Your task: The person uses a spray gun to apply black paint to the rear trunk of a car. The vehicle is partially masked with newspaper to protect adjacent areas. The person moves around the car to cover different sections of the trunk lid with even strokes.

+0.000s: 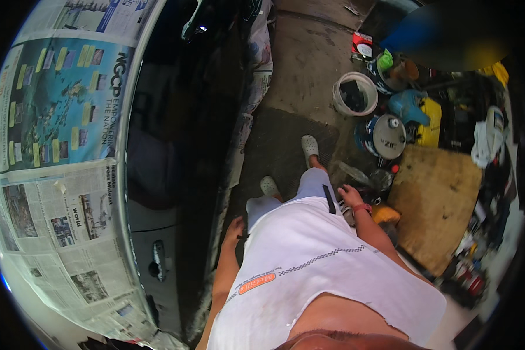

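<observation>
My left hand [234, 228] hangs low beside my thigh, next to the dark side of a car [181, 175]. Its fingers look loose, with nothing seen in them. On the other side my right hand [350, 197] hangs with its fingers apart and holds nothing; a red band [363, 207] circles that wrist. Newspaper sheets [58, 192] cover the car's roof, and a door handle [158, 260] shows on its glossy door. More paper [259, 64] runs along the car's lower edge.
On the right are a white bucket [368, 87] with dark stuff inside, a lidded drum [389, 137], a blue jug [407, 107], a yellow container [429, 122] and a brown board [440, 204]. Clutter lines the far right. My white clogs [310, 150] stand on the dark floor [291, 125].
</observation>
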The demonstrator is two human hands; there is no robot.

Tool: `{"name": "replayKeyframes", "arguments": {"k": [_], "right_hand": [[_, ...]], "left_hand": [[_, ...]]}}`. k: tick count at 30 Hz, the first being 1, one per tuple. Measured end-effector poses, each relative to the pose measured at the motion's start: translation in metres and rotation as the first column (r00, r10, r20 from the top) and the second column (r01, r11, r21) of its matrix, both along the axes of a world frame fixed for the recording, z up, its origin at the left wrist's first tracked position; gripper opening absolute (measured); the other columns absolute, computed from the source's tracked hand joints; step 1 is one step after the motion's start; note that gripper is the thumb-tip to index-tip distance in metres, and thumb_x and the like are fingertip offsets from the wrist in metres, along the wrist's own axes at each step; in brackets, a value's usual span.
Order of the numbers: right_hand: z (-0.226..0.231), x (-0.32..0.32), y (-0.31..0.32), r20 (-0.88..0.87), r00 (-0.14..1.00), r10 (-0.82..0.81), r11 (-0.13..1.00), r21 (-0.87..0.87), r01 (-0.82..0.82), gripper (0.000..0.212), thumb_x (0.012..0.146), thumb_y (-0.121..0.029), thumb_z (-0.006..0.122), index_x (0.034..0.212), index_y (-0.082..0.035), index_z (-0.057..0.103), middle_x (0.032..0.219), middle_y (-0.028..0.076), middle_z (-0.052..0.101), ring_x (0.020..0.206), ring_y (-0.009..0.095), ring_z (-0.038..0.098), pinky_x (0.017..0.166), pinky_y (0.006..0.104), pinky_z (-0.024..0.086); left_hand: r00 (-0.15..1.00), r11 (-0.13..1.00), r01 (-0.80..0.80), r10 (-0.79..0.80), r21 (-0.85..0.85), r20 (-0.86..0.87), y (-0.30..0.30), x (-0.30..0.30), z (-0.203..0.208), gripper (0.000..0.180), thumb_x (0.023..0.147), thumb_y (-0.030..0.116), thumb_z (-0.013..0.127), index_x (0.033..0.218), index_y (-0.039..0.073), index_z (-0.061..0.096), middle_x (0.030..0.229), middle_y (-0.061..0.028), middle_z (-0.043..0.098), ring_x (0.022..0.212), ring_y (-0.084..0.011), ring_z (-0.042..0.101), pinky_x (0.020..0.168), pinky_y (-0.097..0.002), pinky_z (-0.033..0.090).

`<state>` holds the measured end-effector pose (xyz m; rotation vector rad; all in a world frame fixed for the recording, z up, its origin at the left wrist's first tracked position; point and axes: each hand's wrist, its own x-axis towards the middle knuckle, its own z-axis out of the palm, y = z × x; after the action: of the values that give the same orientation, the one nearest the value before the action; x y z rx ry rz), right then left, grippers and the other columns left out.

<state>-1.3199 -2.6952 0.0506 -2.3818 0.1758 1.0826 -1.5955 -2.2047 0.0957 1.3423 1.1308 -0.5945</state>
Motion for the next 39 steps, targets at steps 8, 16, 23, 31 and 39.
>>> {"name": "replayKeyframes", "arguments": {"k": [8, 16, 23, 31, 39], "right_hand": [[-0.019, 0.294, -0.006, 0.109, 0.994, -0.016, 0.993, 0.115, 0.003, 0.065, 0.097, -0.046, 0.064, 0.139, 0.004, 0.059, 0.134, 0.024, 0.065, 0.122, 0.036, 0.064, 0.103, 0.0397, 0.049], [-0.106, 0.395, 0.012, 0.041, 0.985, 0.167, 0.979, 0.109, -0.17, 0.062, 0.097, -0.041, 0.069, 0.143, -0.002, 0.057, 0.105, 0.008, 0.072, 0.072, 0.016, 0.061, 0.056, 0.0342, 0.053], [-0.081, 0.348, 0.103, -0.26, 0.917, 0.301, 0.945, 0.212, -0.25, 0.068, 0.096, -0.041, 0.07, 0.149, -0.002, 0.051, 0.099, 0.006, 0.069, 0.072, 0.015, 0.06, 0.059, 0.0341, 0.054], [-0.075, 0.354, 0.157, -0.21, 0.756, 0.62, 0.78, 0.27, -0.564, 0.058, 0.097, -0.042, 0.068, 0.139, -0.005, 0.06, 0.087, 0.006, 0.066, 0.068, 0.015, 0.06, 0.058, 0.0339, 0.054], [-0.138, 0.444, 0.137, 0.056, 0.588, 0.807, 0.58, 0.109, -0.807, 0.051, 0.098, -0.041, 0.064, 0.133, -0.005, 0.064, 0.094, 0.012, 0.071, 0.06, 0.019, 0.06, 0.051, 0.0354, 0.053]], "left_hand": [[0.982, 0.983, -0.097, 0.12, 0.154, -0.146, -0.148, -0.033, 0.02, 0.038, 0.095, 0.017, 0.063, 0.131, 0.004, 0.063, 0.129, -0.0124, 0.066, 0.12, -0.0214, 0.062, 0.102, -0.035, 0.048], [0.817, 0.813, -0.567, 0.575, -0.135, 0.034, -0.229, -0.028, 0.052, 0.033, 0.093, 0.014, 0.065, 0.124, 0.001, 0.066, 0.12, -0.0077, 0.069, 0.112, -0.0163, 0.064, 0.097, -0.031, 0.05], [0.816, 0.774, -0.577, 0.558, 0.26, 0.151, -0.258, 0.044, 0.077, 0.037, 0.096, 0.016, 0.062, 0.128, -0.001, 0.062, 0.117, -0.0089, 0.068, 0.101, -0.0154, 0.063, 0.086, -0.0293, 0.051], [0.825, 0.748, -0.529, 0.563, 0.399, 0.038, -0.295, 0.062, 0.102, 0.042, 0.092, 0.016, 0.062, 0.13, 0.001, 0.063, 0.109, -0.0083, 0.069, 0.095, -0.0156, 0.064, 0.085, -0.0301, 0.051], [0.568, 0.55, -0.811, 0.822, 0.2, 0.042, -0.348, 0.012, 0.065, 0.05, 0.08, 0.0, 0.059, 0.13, 0.002, 0.064, 0.109, -0.0042, 0.069, 0.098, -0.0144, 0.063, 0.088, -0.0291, 0.05]]}}
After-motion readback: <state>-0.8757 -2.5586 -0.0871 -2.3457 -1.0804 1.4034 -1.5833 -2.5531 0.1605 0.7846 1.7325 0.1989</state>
